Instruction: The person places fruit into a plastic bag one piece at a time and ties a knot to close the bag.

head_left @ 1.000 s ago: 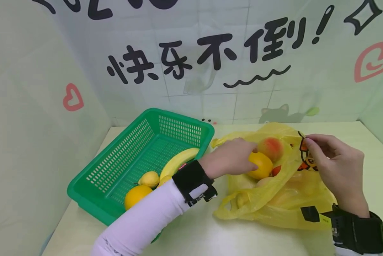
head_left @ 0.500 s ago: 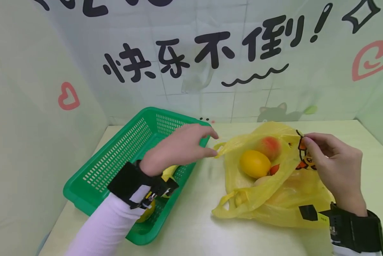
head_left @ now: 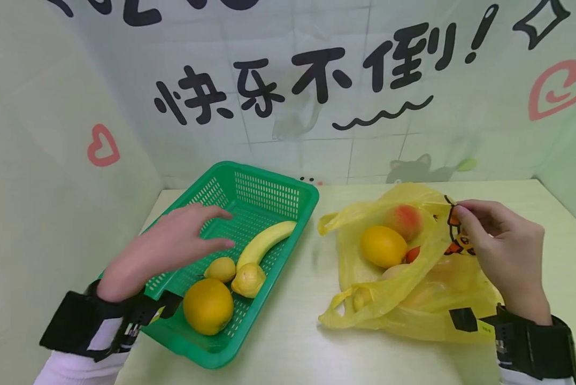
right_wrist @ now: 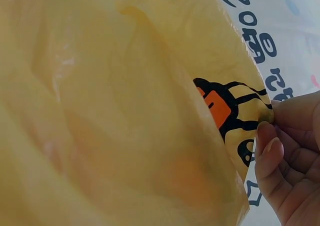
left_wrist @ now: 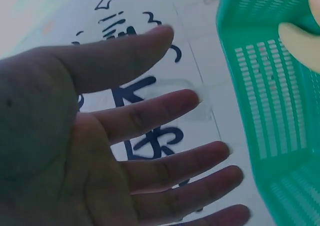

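Where hands [head_left: 179, 240] [head_left: 511, 251] are apart, yellow bag [head_left: 432, 294] between

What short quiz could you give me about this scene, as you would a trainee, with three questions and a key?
1. True or false: the right hand pinches the edge of the yellow plastic bag.
2. The left hand: A) grips a peach; B) touches the bag; C) holds nothing.
3. Fill the gap: the longest item in the green basket is the ____.

Key: 1. True. 2. C. 3. Banana.
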Demonstrator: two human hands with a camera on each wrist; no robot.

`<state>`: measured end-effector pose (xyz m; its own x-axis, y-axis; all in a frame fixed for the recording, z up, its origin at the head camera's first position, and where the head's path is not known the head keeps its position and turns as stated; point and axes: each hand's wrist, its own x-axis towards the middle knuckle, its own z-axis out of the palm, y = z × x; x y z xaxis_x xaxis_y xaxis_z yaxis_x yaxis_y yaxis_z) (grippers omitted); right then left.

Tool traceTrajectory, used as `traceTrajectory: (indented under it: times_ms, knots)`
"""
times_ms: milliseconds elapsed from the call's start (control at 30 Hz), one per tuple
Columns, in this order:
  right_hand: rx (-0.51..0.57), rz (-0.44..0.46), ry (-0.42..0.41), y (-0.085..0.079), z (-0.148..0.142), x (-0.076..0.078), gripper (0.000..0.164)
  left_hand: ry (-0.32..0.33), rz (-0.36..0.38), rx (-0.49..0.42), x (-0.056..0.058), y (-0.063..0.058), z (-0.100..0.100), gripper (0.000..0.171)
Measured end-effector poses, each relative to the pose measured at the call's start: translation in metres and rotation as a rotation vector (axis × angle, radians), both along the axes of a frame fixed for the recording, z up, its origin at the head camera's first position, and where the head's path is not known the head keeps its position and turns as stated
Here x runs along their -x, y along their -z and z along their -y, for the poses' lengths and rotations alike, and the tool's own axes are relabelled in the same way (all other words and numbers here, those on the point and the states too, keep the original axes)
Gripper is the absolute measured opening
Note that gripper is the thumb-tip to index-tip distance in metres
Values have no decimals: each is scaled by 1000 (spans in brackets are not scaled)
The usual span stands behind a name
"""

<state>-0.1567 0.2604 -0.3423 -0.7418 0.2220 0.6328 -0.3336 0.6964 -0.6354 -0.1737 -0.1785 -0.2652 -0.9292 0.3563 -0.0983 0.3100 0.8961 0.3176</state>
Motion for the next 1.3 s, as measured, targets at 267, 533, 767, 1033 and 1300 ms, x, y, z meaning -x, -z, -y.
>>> traceTrajectory:
  times_ms: [267,533,767,1033,1300]
  knots:
    - [-2,9,-4,1,1,0,18,5,83,48,-6,6,41,73]
    - [0,1,-16,1,3,0,18,60,221,94,-7,22,39,79]
    - [-14,-4,-10,0,2,0,17,94,357,121,-6,36,29,81]
    - [-18,-9,-18,0,2,0,17,65,458,180,-6,44,14,80]
    - [-20,-14,-28,0,2,0,17,58,466,242,-2,48,3,74]
